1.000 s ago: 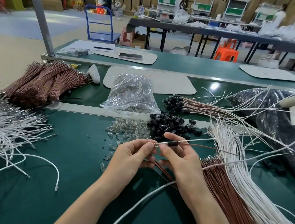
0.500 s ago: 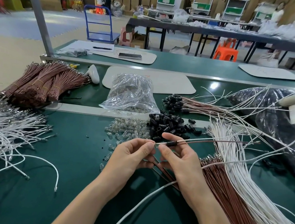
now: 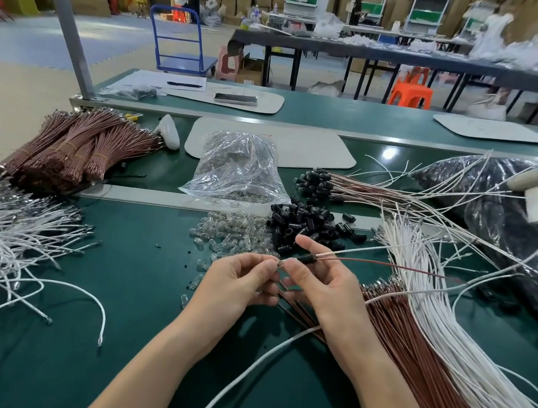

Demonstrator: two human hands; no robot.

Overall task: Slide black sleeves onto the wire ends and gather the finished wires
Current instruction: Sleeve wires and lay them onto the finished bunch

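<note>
A short, glossy black sleeve (image 3: pixel 307 259) sits on a thin red-brown wire (image 3: pixel 390 266) held above the middle of the green bench. The left hand (image 3: pixel 236 278) pinches the wire's tip, and the right hand (image 3: pixel 322 284) pinches the wire beside the sleeve, index finger raised. Just beyond lies a pile of loose black sleeves (image 3: pixel 306 224).

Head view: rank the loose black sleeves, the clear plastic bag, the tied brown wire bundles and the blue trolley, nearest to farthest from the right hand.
From the right hand:
1. loose black sleeves, just beyond it.
2. clear plastic bag, farther back, left.
3. tied brown wire bundles, far left.
4. blue trolley, on the floor beyond.
</note>
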